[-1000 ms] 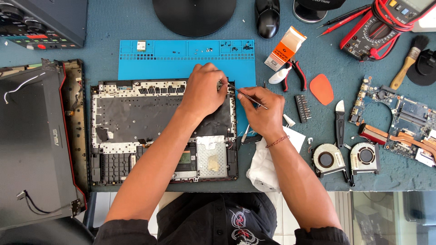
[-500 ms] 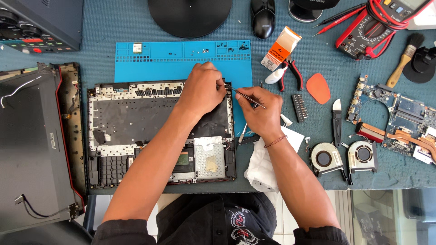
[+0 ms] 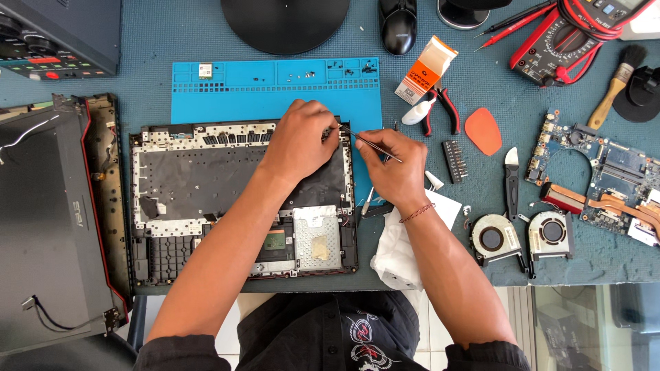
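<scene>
An opened laptop base [image 3: 206, 199] lies upside down on the bench, its black inner plate and metal frame exposed. My left hand [image 3: 299, 141] rests on its upper right corner, fingers curled and pinching something small near the edge. My right hand [image 3: 392, 161] holds thin metal tweezers [image 3: 364, 141] whose tip points left, right at my left fingertips. Under the far edge of the laptop base lies a blue work mat [image 3: 275, 86], with small screws in the compartments along its top.
A laptop lid [image 3: 48, 227] lies at the left. To the right are two fans [image 3: 522, 237], a motherboard [image 3: 605, 175], a bit holder [image 3: 455, 161], an orange pick [image 3: 483, 130], cutters [image 3: 440, 110], a multimeter [image 3: 577, 34], a brush [image 3: 615, 86] and a white cloth [image 3: 399, 254].
Both hands stay at the laptop's upper right corner with the tweezers; only slight shifts of the view.
</scene>
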